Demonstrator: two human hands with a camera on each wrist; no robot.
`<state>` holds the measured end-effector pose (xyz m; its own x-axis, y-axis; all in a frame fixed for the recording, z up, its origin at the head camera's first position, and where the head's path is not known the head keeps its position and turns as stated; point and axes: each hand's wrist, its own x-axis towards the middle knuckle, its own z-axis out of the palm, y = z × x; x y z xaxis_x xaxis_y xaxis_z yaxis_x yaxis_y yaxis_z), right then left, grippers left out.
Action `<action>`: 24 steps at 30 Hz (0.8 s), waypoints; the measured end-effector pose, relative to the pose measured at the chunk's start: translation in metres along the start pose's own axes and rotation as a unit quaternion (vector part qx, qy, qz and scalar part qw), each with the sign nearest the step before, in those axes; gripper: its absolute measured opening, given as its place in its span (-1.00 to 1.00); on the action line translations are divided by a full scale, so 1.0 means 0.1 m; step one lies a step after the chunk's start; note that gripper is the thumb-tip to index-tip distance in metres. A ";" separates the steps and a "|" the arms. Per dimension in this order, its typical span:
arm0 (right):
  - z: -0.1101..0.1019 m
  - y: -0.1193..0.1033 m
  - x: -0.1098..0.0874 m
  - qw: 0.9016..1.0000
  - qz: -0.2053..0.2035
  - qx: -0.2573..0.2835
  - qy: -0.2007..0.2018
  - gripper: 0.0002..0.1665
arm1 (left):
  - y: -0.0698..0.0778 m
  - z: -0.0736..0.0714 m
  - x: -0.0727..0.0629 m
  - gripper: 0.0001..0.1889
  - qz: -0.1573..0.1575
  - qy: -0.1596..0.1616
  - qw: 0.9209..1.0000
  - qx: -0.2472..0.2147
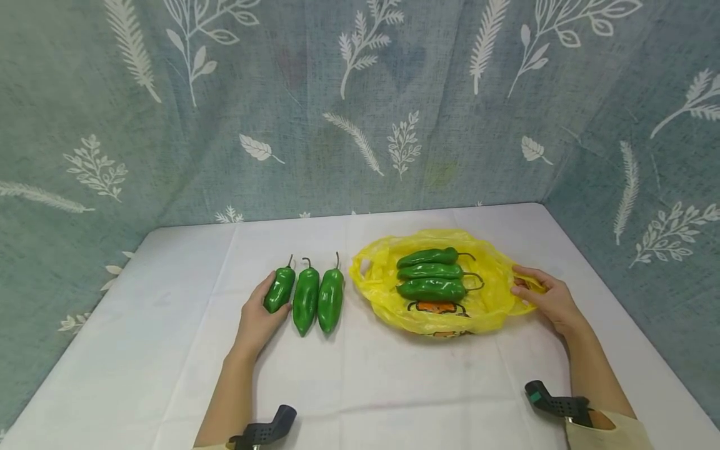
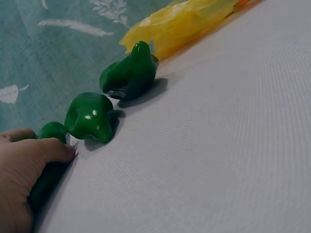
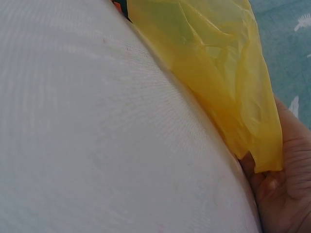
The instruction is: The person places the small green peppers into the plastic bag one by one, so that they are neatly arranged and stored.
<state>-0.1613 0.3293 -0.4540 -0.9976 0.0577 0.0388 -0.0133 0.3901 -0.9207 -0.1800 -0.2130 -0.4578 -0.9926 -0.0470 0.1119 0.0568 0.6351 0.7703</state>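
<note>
My left hand [image 1: 261, 319] is clamped on the leftmost pepper [image 1: 279, 289], left of the middle of the surface [image 1: 394, 387] and nearer its far edge. That skin looks glossy, so a loose grip could let it slip and roll. The middle pepper [image 1: 306, 301] lies just beside my thumb; a sideways sweep might knock it into the right-hand pepper [image 1: 330, 301]. All three loose stems point to the far edge.

My right hand [image 1: 551, 300] holds the right end of the yellow bag [image 1: 495, 275], fingers and thumb closed about the thin plastic. If I tugged hard, I think the film could fold over or tip what it carries. The bag lies spread toward the far right corner, with three bagged peppers [image 1: 430, 271] side by side, stems toward the right edge.
</note>
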 end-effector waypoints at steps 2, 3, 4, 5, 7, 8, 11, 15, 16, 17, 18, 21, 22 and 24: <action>0.00 -0.01 0.00 1.000 0.004 -0.004 0.002 -0.26 | 0.00 -0.01 0.00 -0.19 0.001 0.015 1.000 -0.002; 0.00 -0.02 0.00 1.000 0.006 -0.005 0.002 -0.25 | 0.00 -0.01 0.00 -0.19 -0.001 0.019 1.000 -0.004; 0.00 -0.02 -0.01 1.000 0.008 -0.006 0.002 -0.25 | 0.00 -0.02 -0.01 -0.19 -0.004 0.023 1.000 -0.007; 0.00 -0.02 -0.01 1.000 0.010 -0.007 0.003 -0.25 | 0.00 -0.02 -0.01 -0.19 -0.007 0.026 1.000 -0.011; 0.00 -0.03 -0.02 1.000 0.010 -0.006 0.004 -0.25 | 0.00 -0.03 -0.01 -0.19 -0.015 0.032 0.999 -0.016; 0.01 -0.03 -0.02 1.000 0.010 -0.004 0.003 -0.26 | 0.00 -0.04 -0.01 -0.18 -0.019 0.032 0.999 -0.020; 0.01 -0.04 -0.03 1.000 0.010 -0.004 0.005 -0.26 | 0.00 -0.05 -0.01 -0.18 -0.028 0.037 0.998 -0.031; 0.01 -0.04 -0.03 1.000 0.014 -0.004 0.006 -0.26 | 0.01 -0.06 -0.02 -0.19 -0.033 0.044 0.997 -0.045; 0.01 -0.04 -0.03 1.000 0.014 -0.005 0.007 -0.26 | 0.01 -0.06 -0.01 -0.20 -0.034 0.048 0.997 -0.048; 0.00 -0.04 -0.03 1.000 0.015 -0.006 0.007 -0.26 | 0.02 -0.07 -0.01 -0.20 -0.035 0.053 0.997 -0.053; 0.01 -0.04 -0.03 1.000 0.016 -0.006 0.007 -0.26 | 0.03 -0.08 -0.01 -0.20 -0.036 0.057 0.996 -0.059; 0.01 -0.05 -0.03 1.000 0.019 -0.007 0.008 -0.25 | 0.06 -0.10 -0.02 -0.21 -0.036 0.065 0.994 -0.077; 0.01 -0.05 -0.03 1.000 0.021 -0.008 0.008 -0.25 | 0.07 -0.11 -0.02 -0.22 -0.035 0.066 0.994 -0.082; 0.01 -0.06 -0.03 1.000 0.024 -0.007 0.007 -0.24 | 0.09 -0.12 -0.02 -0.22 -0.035 0.064 0.993 -0.091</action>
<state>-0.1587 0.3258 -0.4495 -0.9960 0.0890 0.0010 0.0348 0.3995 -0.9161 -0.1764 -0.2166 -0.4433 -0.9737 -0.1910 0.1244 0.0188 0.4769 0.8788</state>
